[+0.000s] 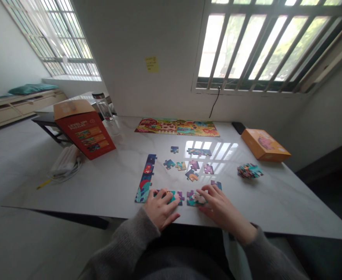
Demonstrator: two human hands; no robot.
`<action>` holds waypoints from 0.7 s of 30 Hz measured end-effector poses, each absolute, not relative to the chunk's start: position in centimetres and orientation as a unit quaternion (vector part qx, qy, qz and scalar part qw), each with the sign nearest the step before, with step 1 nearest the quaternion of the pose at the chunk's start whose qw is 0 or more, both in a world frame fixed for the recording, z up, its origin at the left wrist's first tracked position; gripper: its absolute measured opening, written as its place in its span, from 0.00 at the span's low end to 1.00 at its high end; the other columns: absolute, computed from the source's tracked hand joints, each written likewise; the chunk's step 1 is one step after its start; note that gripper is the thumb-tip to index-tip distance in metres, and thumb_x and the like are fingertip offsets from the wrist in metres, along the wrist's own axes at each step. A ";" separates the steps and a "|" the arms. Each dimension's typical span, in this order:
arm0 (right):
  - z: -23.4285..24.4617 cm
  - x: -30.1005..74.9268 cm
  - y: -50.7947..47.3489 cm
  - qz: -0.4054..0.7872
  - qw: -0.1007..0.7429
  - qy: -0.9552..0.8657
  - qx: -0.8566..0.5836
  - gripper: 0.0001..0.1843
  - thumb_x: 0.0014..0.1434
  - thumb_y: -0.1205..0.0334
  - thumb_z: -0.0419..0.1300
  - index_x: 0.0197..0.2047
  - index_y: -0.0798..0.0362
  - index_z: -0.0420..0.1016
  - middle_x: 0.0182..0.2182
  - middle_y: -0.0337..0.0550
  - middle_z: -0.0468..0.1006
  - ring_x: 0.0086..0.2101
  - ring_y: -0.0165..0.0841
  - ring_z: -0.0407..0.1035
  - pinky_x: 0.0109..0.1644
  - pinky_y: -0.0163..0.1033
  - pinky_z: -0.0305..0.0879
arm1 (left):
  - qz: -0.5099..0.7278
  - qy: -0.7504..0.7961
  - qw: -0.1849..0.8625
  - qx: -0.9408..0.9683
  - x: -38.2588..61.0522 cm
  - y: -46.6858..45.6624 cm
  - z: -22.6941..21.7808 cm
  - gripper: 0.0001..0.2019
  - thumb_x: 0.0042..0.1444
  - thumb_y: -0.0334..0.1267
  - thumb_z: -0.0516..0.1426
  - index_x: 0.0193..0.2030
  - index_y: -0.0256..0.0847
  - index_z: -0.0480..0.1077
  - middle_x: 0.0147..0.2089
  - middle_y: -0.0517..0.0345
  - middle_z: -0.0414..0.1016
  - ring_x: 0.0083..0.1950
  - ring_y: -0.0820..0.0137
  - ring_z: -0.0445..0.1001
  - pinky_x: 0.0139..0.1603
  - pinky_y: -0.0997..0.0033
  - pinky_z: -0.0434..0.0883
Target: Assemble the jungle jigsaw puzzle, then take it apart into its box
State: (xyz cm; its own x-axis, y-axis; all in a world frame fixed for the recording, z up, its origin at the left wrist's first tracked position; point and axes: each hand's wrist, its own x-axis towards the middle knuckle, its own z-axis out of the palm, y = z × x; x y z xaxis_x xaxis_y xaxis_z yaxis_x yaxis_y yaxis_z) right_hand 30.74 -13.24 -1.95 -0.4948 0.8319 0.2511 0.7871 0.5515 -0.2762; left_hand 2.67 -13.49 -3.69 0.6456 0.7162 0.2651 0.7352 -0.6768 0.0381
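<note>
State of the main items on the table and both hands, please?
Left hand: spread over lower left puzzle section
Right hand: fingers on lower right puzzle section
Both sections: flat, gap between
Left puzzle border: joined, flat
Loose pieces: scattered
Piece pile: heaped
Long puzzle: assembled
Red box: upright
Orange box: lying flat
Bottle: upright, lidded

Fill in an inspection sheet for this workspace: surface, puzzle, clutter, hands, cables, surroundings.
Surface: white marbled table with bright reflections.
Puzzle: joined edge strip, loose pieces, pile at right, long panel behind.
Clutter: red box at left, orange box at right, bottle.
Hands: left hand on near edge pieces; right hand on a section across a gap.
Cables: white cord at left; black cable along the wall.
Surroundings: barred windows, yellow note.
</note>
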 end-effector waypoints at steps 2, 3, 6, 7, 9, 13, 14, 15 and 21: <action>-1.2 30.0 -13.1 0.059 0.152 -0.857 -0.488 0.27 0.55 0.66 0.67 0.58 0.49 0.70 0.50 0.51 0.72 0.49 0.45 0.67 0.53 0.52 0.70 | -0.123 -0.420 0.039 -0.898 3.3 -13.8 -3.8 0.21 0.65 0.54 0.52 0.60 0.50 0.68 0.55 0.53 0.73 0.57 0.54 0.63 0.54 0.48 0.58; -0.8 29.5 -13.0 0.060 0.137 -0.858 -0.491 0.26 0.55 0.66 0.67 0.56 0.50 0.71 0.50 0.52 0.72 0.49 0.46 0.67 0.52 0.52 0.70 | -0.121 -0.428 0.039 -0.895 3.5 -13.9 -3.8 0.21 0.65 0.54 0.52 0.60 0.50 0.68 0.55 0.52 0.73 0.58 0.54 0.63 0.54 0.48 0.58; 0.3 28.2 -12.5 0.070 0.086 -0.865 -0.489 0.19 0.55 0.66 0.67 0.50 0.51 0.73 0.49 0.52 0.72 0.49 0.47 0.66 0.51 0.51 0.71 | -0.118 -0.436 0.035 -0.892 3.7 -14.2 -3.9 0.21 0.64 0.53 0.52 0.61 0.51 0.67 0.56 0.53 0.72 0.58 0.54 0.62 0.55 0.47 0.58; 0.6 27.9 -12.3 0.073 0.071 -0.868 -0.486 0.17 0.55 0.66 0.67 0.49 0.52 0.73 0.49 0.53 0.72 0.49 0.47 0.66 0.51 0.51 0.71 | -0.121 -0.436 0.033 -0.891 3.6 -14.2 -3.9 0.21 0.64 0.53 0.52 0.61 0.51 0.67 0.56 0.54 0.72 0.58 0.54 0.62 0.55 0.47 0.57; 0.8 27.5 -12.0 0.075 0.054 -0.870 -0.485 0.19 0.56 0.66 0.66 0.51 0.53 0.71 0.48 0.53 0.72 0.50 0.48 0.65 0.51 0.51 0.71 | -0.129 -0.436 0.033 -0.890 3.5 -14.3 -4.0 0.21 0.64 0.52 0.53 0.62 0.51 0.66 0.56 0.54 0.73 0.57 0.55 0.63 0.55 0.48 0.57; 1.0 26.8 -12.1 0.080 0.039 -0.871 -0.482 0.27 0.57 0.70 0.63 0.60 0.50 0.66 0.50 0.52 0.71 0.51 0.46 0.65 0.48 0.48 0.71 | -0.139 -0.436 0.036 -0.888 3.5 -14.2 -4.3 0.21 0.64 0.51 0.53 0.62 0.51 0.66 0.56 0.54 0.73 0.56 0.56 0.64 0.54 0.47 0.57; 1.1 26.7 -12.1 0.082 0.033 -0.871 -0.483 0.25 0.58 0.69 0.63 0.58 0.49 0.67 0.50 0.52 0.70 0.51 0.46 0.66 0.47 0.47 0.72 | -0.139 -0.436 0.036 -0.888 3.5 -14.2 -4.3 0.21 0.64 0.50 0.53 0.62 0.51 0.66 0.56 0.54 0.73 0.56 0.55 0.64 0.54 0.47 0.57; 1.1 26.5 -12.2 0.083 0.030 -0.870 -0.485 0.23 0.58 0.67 0.63 0.56 0.49 0.69 0.49 0.52 0.70 0.51 0.46 0.66 0.46 0.46 0.72 | -0.140 -0.437 0.036 -0.888 3.5 -14.2 -4.4 0.21 0.64 0.50 0.53 0.61 0.51 0.66 0.56 0.54 0.73 0.56 0.55 0.64 0.54 0.47 0.56; 0.7 25.8 -12.1 0.062 0.039 -0.855 -0.513 0.17 0.60 0.60 0.64 0.51 0.52 0.70 0.50 0.53 0.70 0.51 0.46 0.66 0.46 0.46 0.71 | -0.145 -0.440 0.039 -0.885 3.5 -14.3 -4.5 0.21 0.63 0.50 0.54 0.62 0.51 0.66 0.56 0.54 0.73 0.56 0.55 0.63 0.55 0.47 0.57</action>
State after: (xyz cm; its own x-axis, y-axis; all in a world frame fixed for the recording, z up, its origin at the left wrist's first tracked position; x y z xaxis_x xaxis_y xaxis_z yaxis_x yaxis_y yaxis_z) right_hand 25.82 -12.14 0.67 -0.4703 0.8825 0.0038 0.8727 0.4657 -0.1463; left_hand 3.52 -14.29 -4.54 0.5702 0.7679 0.2920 0.7907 -0.6094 0.0587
